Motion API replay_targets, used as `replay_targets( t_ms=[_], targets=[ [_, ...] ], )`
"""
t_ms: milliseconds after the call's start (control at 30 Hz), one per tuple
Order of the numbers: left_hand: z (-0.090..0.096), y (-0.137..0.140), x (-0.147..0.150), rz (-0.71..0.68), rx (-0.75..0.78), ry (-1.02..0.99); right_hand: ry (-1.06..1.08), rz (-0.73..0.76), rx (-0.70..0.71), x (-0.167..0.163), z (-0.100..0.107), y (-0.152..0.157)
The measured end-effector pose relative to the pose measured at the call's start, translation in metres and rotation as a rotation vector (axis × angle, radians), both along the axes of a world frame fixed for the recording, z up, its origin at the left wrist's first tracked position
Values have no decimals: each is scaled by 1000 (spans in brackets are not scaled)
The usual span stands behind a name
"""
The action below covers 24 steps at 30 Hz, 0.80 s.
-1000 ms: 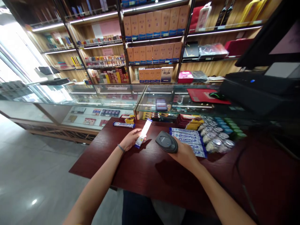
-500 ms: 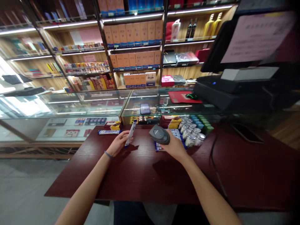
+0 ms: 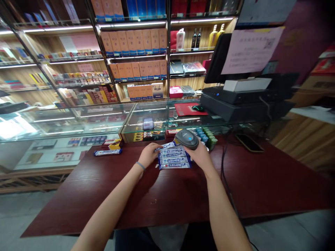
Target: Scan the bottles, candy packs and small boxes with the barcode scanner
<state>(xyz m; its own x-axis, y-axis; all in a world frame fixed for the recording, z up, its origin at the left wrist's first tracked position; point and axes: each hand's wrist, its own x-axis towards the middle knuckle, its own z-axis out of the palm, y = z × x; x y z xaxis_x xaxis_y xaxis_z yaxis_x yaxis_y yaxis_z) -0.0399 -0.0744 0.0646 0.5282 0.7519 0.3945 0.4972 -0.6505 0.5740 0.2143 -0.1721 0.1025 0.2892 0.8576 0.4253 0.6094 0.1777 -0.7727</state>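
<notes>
The left hand (image 3: 148, 155) is gripping a slim, blue-and-white wrapped bar (image 3: 167, 145) beside the far edge of matching bars (image 3: 174, 161), lying right of its grip. The right hand (image 3: 201, 156) is holding a dark grey plastic scanner (image 3: 187, 138). Placing is seemingly occurring, next requiring gentle release.

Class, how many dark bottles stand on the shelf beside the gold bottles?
2: the left dark bottle and, just right of it, the right dark bottle. Any behind would be hidden.
</notes>
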Motion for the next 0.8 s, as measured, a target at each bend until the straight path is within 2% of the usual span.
replay_targets(
  t_ms=[167,333,567,800],
  targets=[
    [-7,5,44,-17,39,134,65,-16,23,14,5,-6],
    [-14,9,67,-33,62,218,104,-65,56,27,0,-6],
    [-22,13,72,-59,99,255,109,-51,34,26,3,-8],
    [-18,11,54,-67,109,104,85,-45,37,9,10,-9]
  ],
)
